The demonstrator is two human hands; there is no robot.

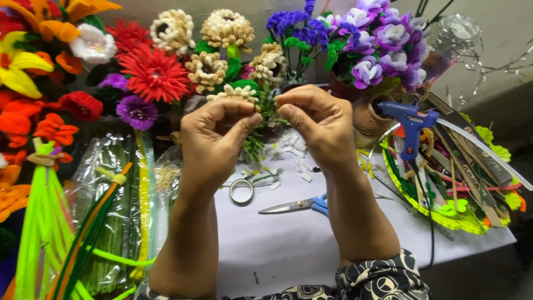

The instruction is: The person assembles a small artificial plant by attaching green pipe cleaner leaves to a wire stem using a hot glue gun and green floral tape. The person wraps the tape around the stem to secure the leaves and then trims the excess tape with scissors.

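Holding a small cream flower (237,93) with green stem (256,145) between both hands, above the white table (288,244). Left hand (214,141) pinching narrow, thumb and forefinger closing on the flower head from the left. Right hand (317,125) also pinching narrow, fingertips (280,100) meeting the same flower at its right side, just beside the left thumb.

Lying on the table under the hands: a tape ring (241,191), and scissors (297,205) with blue handles, blades pointing left. Small white scraps (288,145) scattering near the stem.

Lying at the left: long clear packages (114,183), narrow and shiny, holding green and yellow stems, with loose neon green and orange stems (41,233) beside. No label readable on them.

Standing behind: red flower (154,73), cream flowers (225,28), purple flowers (383,47).

Resting at the right: blue glue gun (411,125) over a yellow-green basket (444,219) full of sticks and strips.
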